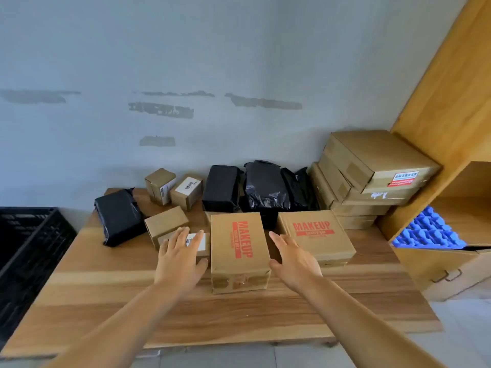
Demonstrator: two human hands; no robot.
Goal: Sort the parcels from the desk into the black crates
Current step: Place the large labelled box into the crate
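A cardboard box printed MAKEUP [237, 251] stands on the wooden desk [186, 314] between my two hands. My left hand [180, 258] hovers with straight fingers just left of it, over a small labelled box [202, 241]. My right hand [295, 257] is open just right of it, holding nothing. A second MAKEUP box [316, 236] lies further right. Black-wrapped parcels [118, 216] [221, 188] [265, 185] and small cardboard boxes [160, 185] [187, 191] [166, 224] fill the back of the desk. A black crate [29, 251] stands left of the desk.
A stack of flat cardboard boxes [372, 171] rises at the back right corner. A wooden shelf unit [451, 102] stands on the right, with blue trays [427, 232] in an open carton below. The wall runs directly behind the desk.
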